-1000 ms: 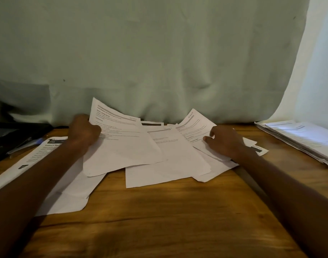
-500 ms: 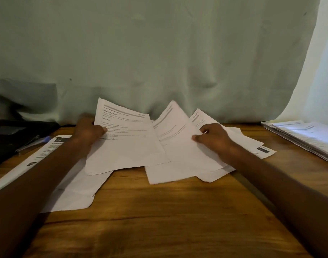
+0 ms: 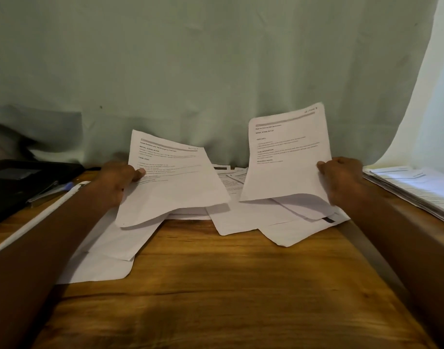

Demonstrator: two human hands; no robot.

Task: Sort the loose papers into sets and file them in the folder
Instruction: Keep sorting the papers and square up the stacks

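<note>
Left hand (image 3: pixel 117 178) pinching white printed sheet (image 3: pixel 170 182) centre-left; right hand (image 3: pixel 341 178) pinching second sheet (image 3: pixel 286 157) centre-right. Loose white papers (image 3: pixel 243 217) beneath on wooden tabletop (image 3: pixel 228 285). Headings blurred, possibly mis-sorted; one-edge grip risks slip, creasing.

Bare wooden table (image 3: pixel 228 285) lies open in front; loose papers (image 3: pixel 253 217) crowd behind.

Bare forearms (image 3: pixel 52 238); unadorned hands (image 3: pixel 341 181)
</note>
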